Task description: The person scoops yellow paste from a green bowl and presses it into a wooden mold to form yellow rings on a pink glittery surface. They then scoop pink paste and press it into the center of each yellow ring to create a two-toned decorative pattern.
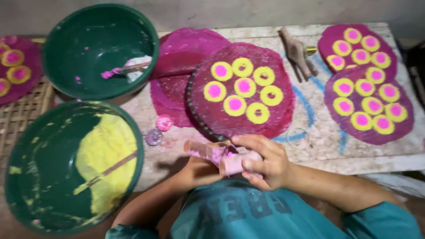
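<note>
**Head view: both hands wrapped round the pink-smeared tube**

Head view is all we've got, so here goes. We're holding a short pink-stained tube (pixel 223 157) right in front of our chest, at the near edge of the stone slab (pixel 323 141). Our right hand (pixel 265 161) is clenched around its near end, fingers curled over the top, and our left hand (pixel 199 170) cups it from below on the other side, mostly hidden, so both are grasping the same thing. It looks like a stamp or applicator for the dots, though we can't see its working face. Our take: keep it level with a firm two-hand grip, since it's slick with colour.

Just beyond our hands sits the round magenta disc (pixel 241 90) with seven yellow rings; four have pink centres, three look unfilled. Two small pink blobs (pixel 159 128) lie just left of our hands, close enough to smudge a wrist.

Further left, the near green bowl (pixel 26 177) holds yellow paste with a stick in it, and the far green bowl (pixel 95 48) has a pink-tipped stick. To the right and well apart, two finished discs (pixel 367 93) lie overlapping, and a wooden hand-shaped piece (pixel 297 53) rests beyond them. A clear ring (pixel 297 137) sits just past our right hand, right in the reach path.
</note>
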